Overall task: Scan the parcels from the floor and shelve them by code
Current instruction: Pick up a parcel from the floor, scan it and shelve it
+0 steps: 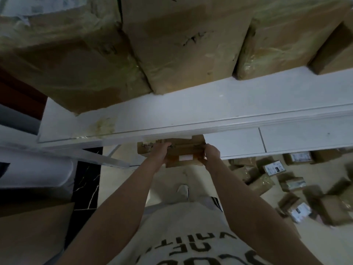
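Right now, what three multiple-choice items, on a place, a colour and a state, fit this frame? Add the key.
1. Where is the parcel? A) in a bin B) just under the shelf edge C) on a trolley
2. What colour is the shelf? A) white B) black C) red
3. The parcel is: A) lying loose B) torn open C) gripped at both ends
Key: B, the shelf lip hides its top; A, the board is plainly white; C, the left hand and right hand grip its ends.
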Tool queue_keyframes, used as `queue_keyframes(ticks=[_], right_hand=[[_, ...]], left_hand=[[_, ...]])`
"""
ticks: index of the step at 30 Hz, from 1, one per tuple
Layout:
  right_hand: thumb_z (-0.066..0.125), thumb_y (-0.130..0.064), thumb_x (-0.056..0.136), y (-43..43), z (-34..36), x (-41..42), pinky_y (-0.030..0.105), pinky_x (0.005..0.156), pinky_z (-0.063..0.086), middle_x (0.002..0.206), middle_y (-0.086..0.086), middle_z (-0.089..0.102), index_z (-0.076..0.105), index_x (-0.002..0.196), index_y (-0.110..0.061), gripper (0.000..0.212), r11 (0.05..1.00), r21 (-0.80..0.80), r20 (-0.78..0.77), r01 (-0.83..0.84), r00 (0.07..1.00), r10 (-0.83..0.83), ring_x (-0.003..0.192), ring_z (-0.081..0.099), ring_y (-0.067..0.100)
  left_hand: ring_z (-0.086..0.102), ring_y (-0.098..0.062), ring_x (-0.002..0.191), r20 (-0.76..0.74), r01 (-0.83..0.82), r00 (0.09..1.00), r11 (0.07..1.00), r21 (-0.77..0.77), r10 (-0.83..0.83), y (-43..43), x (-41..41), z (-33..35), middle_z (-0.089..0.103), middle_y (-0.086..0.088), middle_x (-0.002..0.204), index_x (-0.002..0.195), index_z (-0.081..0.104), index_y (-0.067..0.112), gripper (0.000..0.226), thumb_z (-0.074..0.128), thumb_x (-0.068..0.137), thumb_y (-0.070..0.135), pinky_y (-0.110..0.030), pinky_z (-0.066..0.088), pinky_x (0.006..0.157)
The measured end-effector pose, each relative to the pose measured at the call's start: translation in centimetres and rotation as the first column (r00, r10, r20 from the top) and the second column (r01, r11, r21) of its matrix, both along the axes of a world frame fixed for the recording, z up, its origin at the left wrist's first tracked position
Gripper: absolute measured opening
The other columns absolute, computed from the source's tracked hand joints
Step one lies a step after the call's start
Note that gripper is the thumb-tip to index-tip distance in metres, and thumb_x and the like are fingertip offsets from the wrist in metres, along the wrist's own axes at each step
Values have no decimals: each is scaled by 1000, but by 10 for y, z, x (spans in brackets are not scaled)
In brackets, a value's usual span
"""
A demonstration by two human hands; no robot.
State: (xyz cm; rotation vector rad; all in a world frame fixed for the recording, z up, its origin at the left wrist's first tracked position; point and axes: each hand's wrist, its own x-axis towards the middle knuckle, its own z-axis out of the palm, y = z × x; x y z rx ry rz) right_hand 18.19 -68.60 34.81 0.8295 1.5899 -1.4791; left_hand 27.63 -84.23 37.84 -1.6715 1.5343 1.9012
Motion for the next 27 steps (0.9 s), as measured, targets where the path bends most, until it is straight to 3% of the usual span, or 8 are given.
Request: queue_keyframes(ticks=[2, 4, 6, 9, 14, 17, 22, 27], right_hand=[[52, -9, 95, -2, -7, 4, 45, 75, 62, 90, 15, 57, 64, 93, -7, 13, 1000, 0, 41, 3, 999, -3, 78, 57, 28], [51, -8, 95, -3, -12, 8, 36, 56, 60, 90, 18, 60, 64, 100, -4, 14, 999, -17, 73, 46, 996, -44, 74, 61, 30], [50, -8, 95, -8, -13, 12, 32, 49, 57, 94, 21, 63, 65, 105, -2, 19, 995, -43, 69, 95, 993, -92, 75, 63, 31], [49, -8, 97, -18, -11, 13, 33, 58, 59, 94, 16, 63, 63, 116, -8, 24, 987, -121, 28, 109, 994, -106, 81, 62, 25], [53, -14, 101, -23, -4, 22, 44, 88, 54, 126, 10, 56, 51, 138, -14, 37, 954, -286, -2, 85, 996, -90, 115, 56, 26], [56, -17, 101, -16, -2, 28, 46, 96, 51, 132, 10, 53, 29, 154, -15, 60, 933, -305, 15, 190, 981, -194, 130, 51, 31], [50, -11, 101, 32, 12, 34, 37, 78, 56, 133, 11, 54, 28, 155, -14, 58, 833, -274, 0, 480, 866, -499, 123, 58, 31], [51, -18, 98, 117, 34, 50, 37, 74, 58, 115, 6, 64, 42, 146, -12, 49, 717, -245, -120, 652, 714, -690, 98, 66, 23]], left_hand=[[59, -27, 102, 81, 107, 991, 994, 23, -108, -2, 2, -1, 59, -14, 119, 125, 59, 9, 34, 61, 96, 25, -41, 59, 84], [54, -26, 103, 161, 201, 964, 976, 86, -213, -3, 3, -3, 51, -7, 111, 124, 54, 14, 29, 61, 98, 25, -44, 56, 94], [54, -28, 105, 165, 186, 963, 970, 159, -211, -3, 1, -7, 49, -8, 108, 118, 54, 14, 24, 61, 99, 26, -44, 57, 89], [58, -22, 84, 143, 155, 973, 972, 177, -181, -4, -9, -13, 59, -9, 99, 117, 58, 11, 30, 56, 100, 35, -34, 52, 69], [47, -23, 131, 218, 288, 932, 957, 35, -289, -11, -21, -23, 47, -4, 143, 126, 55, 25, 33, 52, 99, 44, -40, 44, 90], [47, -25, 131, 214, 273, 941, 962, -16, -263, -8, -22, -29, 47, -7, 146, 139, 53, 18, 49, 56, 97, 43, -41, 44, 92], [53, -32, 118, 180, 239, 957, 970, -45, -227, 30, -30, -19, 53, -11, 132, 128, 55, 10, 52, 63, 88, 41, -46, 50, 99], [48, -25, 100, 86, 428, 892, 890, 158, -444, 105, -69, 1, 47, -5, 128, 132, 56, 14, 51, 58, 91, 44, -36, 44, 77]])
